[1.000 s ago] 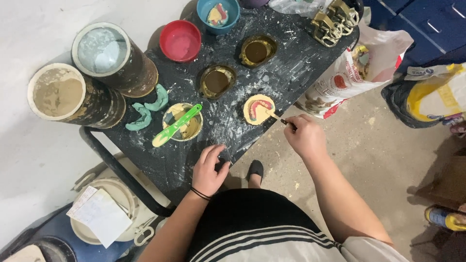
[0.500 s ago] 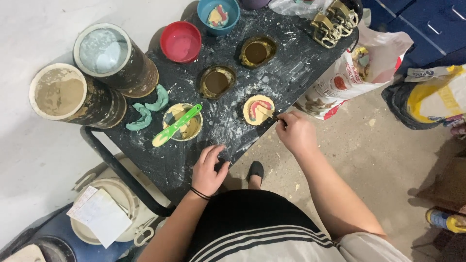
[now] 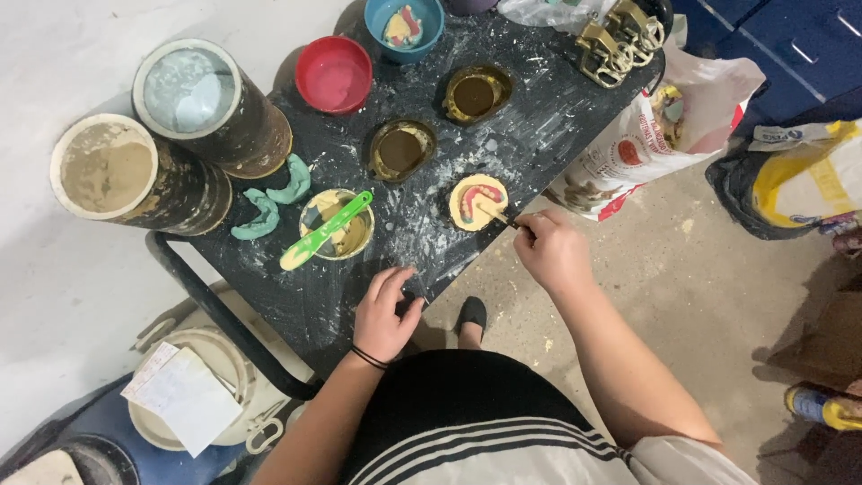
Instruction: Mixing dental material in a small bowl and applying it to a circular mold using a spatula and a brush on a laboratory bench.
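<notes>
The left hand (image 3: pixel 384 314) lies flat on the near edge of the black table (image 3: pixel 305 296), fingers spread, its grip empty. The right hand (image 3: pixel 549 250) pinches a thin tool (image 3: pixel 499 216), grip narrow around the handle. The tip touches a dental mould (image 3: pixel 478 201), just beyond the grip. Further left of it, a green spatula (image 3: pixel 325 231) rests across a small bowl (image 3: pixel 352 235); a red bowl (image 3: pixel 333 74) stands farther off.

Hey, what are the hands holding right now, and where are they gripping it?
The right hand pinches a thin tool by its rear end, tip on the round mould. The left hand holds nothing; it rests flat on the black table.
</notes>
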